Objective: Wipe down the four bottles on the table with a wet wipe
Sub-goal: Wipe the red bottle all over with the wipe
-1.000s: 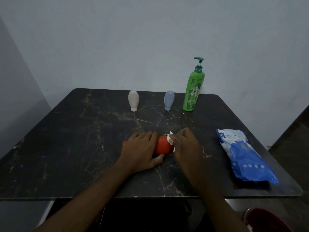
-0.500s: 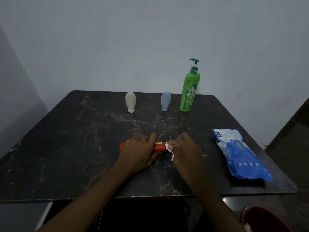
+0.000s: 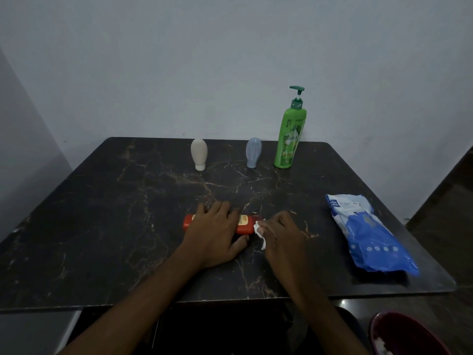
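Shows orange bottle (image 3: 245, 224) lying on its side, near-centre of dark marble table (image 3: 102, 226), long axis left-right. Vs 0.5 s ago: rolled about its length, w/ pale label now up and a broader orange face visible btwn hands. Same spot on table; wet wipe (image 3: 259, 230) still at right end. Reads as one bottle part-done, w/ a fresh side brought round for wiping. Leaves beige bottle (image 3: 199, 154), blue bottle (image 3: 253, 152) and green pump bottle (image 3: 290, 139) upright in a row at far edge, well apart from both hands, prob. not yet wiped.

Left hand (image 3: 215, 234): palm down across bottle's middle, fingers draped over far side, thumb tucked at near side, grasping it and pinning it to table. Right hand (image 3: 281, 234): just right of bottle, knuckles up, fingers curled, pinching bunched white wipe against bottle's right end. Blue wipes pack (image 3: 368, 234) flat at right, apart from hands.
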